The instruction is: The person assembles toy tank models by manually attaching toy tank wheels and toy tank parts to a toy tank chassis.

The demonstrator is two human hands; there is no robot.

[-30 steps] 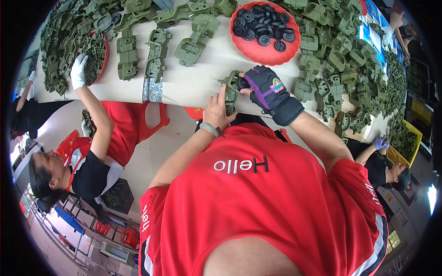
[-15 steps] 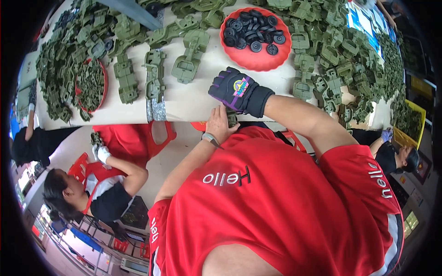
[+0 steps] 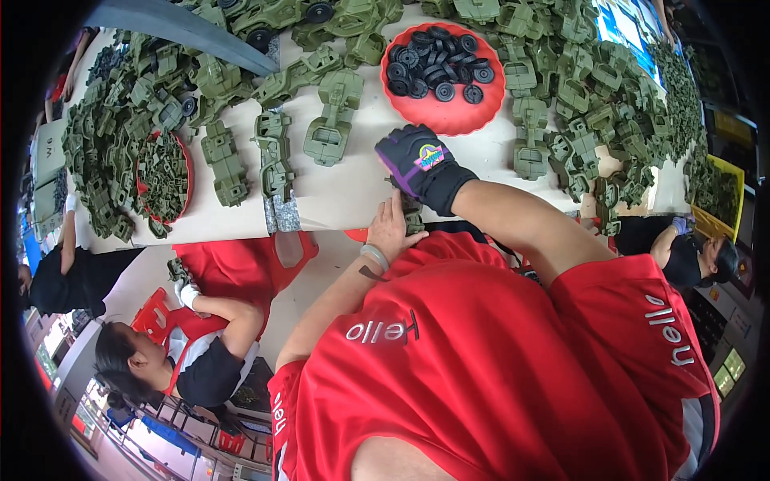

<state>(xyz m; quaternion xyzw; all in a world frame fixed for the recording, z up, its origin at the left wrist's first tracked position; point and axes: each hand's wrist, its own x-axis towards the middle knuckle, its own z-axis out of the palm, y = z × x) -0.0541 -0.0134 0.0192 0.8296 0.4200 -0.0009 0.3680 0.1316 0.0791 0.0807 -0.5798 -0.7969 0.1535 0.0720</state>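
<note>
My left hand [image 3: 388,231], bare with a pale bracelet at the wrist, is closed round a green plastic toy vehicle part [image 3: 413,219] at the table's near edge. Most of that part is hidden by my hands and shirt. Just above it, my right hand [image 3: 419,166] in a black and purple glove is curled, its fingertips turned down and out of sight. Whether it grips anything I cannot make out. Nearest on the table stand a green toy vehicle body [image 3: 333,120], a second body [image 3: 274,152] and a third [image 3: 224,164].
A red scalloped plate [image 3: 457,119] carries black toy wheels [image 3: 433,68]. Green parts are heaped left and right; a red bowl [image 3: 191,180] of small green pieces stands left. A grey bar [image 3: 192,30] crosses overhead. A gloved co-worker [image 3: 188,295] sits at left, another person [image 3: 698,252] at right.
The whole view has shifted slightly, with the table lower in the picture. My right hand has turned a little and come nearer my left fingertips. My left hand keeps its hold.
</note>
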